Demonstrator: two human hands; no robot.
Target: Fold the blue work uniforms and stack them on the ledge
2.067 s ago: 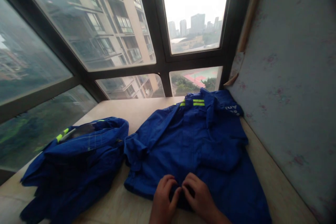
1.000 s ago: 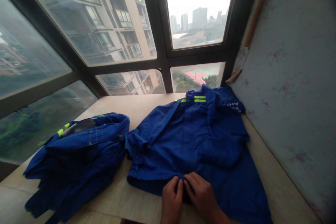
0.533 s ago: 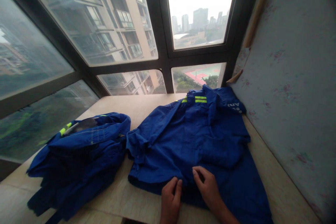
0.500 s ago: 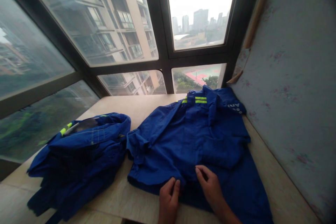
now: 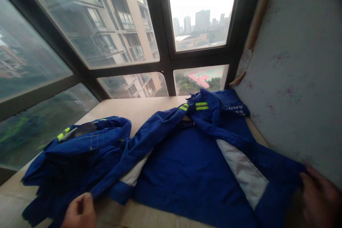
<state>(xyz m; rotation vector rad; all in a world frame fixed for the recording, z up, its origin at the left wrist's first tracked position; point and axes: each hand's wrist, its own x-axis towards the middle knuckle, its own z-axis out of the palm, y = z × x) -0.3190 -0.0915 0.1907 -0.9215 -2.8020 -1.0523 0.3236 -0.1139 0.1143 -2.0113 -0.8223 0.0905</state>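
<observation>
A blue work jacket [image 5: 184,156] lies spread on the pale ledge, its two front flaps pulled apart so the inside of the back shows. White pocket linings show on both flaps, and yellow-green reflective strips mark the chest. At the lower left, my left hand [image 5: 80,211] pinches the edge of one flap. My right hand [image 5: 317,196], blurred at the far right, grips the edge of the other flap close to the wall. A second blue garment [image 5: 80,153] lies bunched on the left, partly under the left flap.
The pale ledge [image 5: 141,105] runs up to the dark window frame [image 5: 128,68]. On the right, a wall [image 5: 301,60] with flowered paper rises close beside the jacket. Torn wallpaper [image 5: 239,78] hangs at the window corner.
My hands have moved far apart, the left to the left and the right to the right. The jacket front, closed before, is now opened, showing its inside and white linings.
</observation>
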